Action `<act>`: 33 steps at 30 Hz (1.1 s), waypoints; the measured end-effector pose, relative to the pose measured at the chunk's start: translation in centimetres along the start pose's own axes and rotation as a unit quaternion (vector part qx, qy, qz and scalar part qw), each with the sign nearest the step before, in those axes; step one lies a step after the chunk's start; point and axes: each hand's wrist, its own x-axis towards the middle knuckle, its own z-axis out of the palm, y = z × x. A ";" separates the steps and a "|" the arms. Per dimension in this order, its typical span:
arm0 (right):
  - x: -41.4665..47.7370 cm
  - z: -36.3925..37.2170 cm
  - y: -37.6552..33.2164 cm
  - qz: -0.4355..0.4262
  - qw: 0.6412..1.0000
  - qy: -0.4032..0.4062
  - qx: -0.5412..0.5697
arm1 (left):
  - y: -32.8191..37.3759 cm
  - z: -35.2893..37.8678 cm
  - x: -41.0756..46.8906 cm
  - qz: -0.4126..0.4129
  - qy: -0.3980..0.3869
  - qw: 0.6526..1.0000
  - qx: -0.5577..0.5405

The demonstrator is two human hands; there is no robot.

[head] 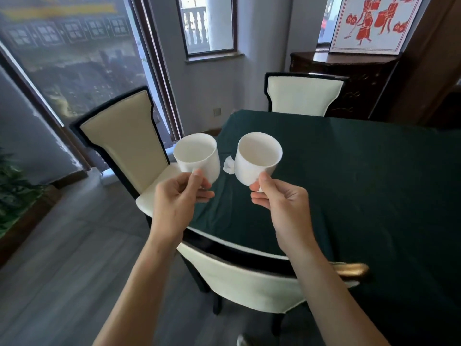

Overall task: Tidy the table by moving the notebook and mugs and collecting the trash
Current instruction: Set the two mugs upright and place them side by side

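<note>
I hold two white mugs in the air above the near left corner of the table point(374, 171), which is covered with a dark green cloth. My left hand point(177, 198) grips the left mug point(197, 157) by its handle. My right hand point(279, 198) grips the right mug point(258, 158) the same way. Both mugs tilt toward me and look empty inside. A crumpled white piece of trash point(228, 166) lies on the cloth between the mugs, partly hidden by the right one. No notebook is in view.
Three cream chairs with black frames stand around the table: one at the left point(124, 141), one at the far side point(303, 94), one just below my arms point(249, 278). A gold-coloured object point(351, 269) lies at the near table edge. A dark wooden cabinet point(349, 83) stands behind.
</note>
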 end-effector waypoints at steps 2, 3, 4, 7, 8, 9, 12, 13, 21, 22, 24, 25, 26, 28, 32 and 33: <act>2.3 1.0 0.4 0.003 1.000 -0.007 0.003 | -0.4 0.2 2.5 -0.002 -0.007 1.000 0.003; 3.5 1.4 0.6 0.008 1.000 -0.012 0.005 | -0.6 0.3 3.8 -0.007 -0.010 1.000 0.004; 4.6 1.9 0.7 0.016 1.000 -0.014 0.007 | -0.9 0.4 5.0 -0.016 -0.013 1.000 0.003; 7.5 3.2 1.4 0.037 0.999 -0.016 0.014 | -1.9 0.4 8.2 -0.039 -0.025 0.999 -0.002; 8.3 3.6 1.7 0.047 0.999 -0.016 0.015 | -2.4 0.4 9.2 -0.048 -0.030 0.998 -0.002; 9.2 4.0 2.1 0.056 0.998 -0.016 0.016 | -2.9 0.3 10.3 -0.058 -0.034 0.998 -0.002; 11.6 5.1 3.6 0.089 0.996 -0.011 0.017 | -4.9 0.1 13.3 -0.085 -0.051 0.995 -0.005; 12.5 5.6 4.3 0.103 0.994 -0.008 0.019 | -5.7 0.0 14.3 -0.097 -0.058 0.994 -0.005; 17.4 8.7 12.1 0.198 0.978 0.027 -0.058 | -14.6 -1.0 21.0 -0.179 -0.129 0.975 0.023; 17.7 9.1 13.3 0.217 0.973 0.033 -0.063 | -15.9 -1.1 21.7 -0.189 -0.137 0.972 0.026; 18.0 10.1 15.6 0.256 0.963 0.049 -0.067 | -18.4 -1.2 22.9 -0.215 -0.154 0.964 0.034; 18.1 10.6 16.6 0.273 0.958 0.059 -0.071 | -19.6 -1.3 23.3 -0.227 -0.162 0.959 0.040; 18.1 11.0 17.5 0.288 0.952 0.066 -0.076 | -20.7 -1.4 23.5 -0.238 -0.170 0.955 0.048; 18.1 12.0 19.1 0.314 0.942 0.087 -0.085 | -23.0 -1.9 24.0 -0.257 -0.190 0.945 0.069; 17.6 13.2 21.5 0.349 0.925 0.121 -0.091 | -26.5 -2.6 24.3 -0.286 -0.212 0.930 0.089; 17.5 13.4 21.9 0.355 0.921 0.131 -0.091 | -27.1 -2.7 24.4 -0.293 -0.216 0.927 0.089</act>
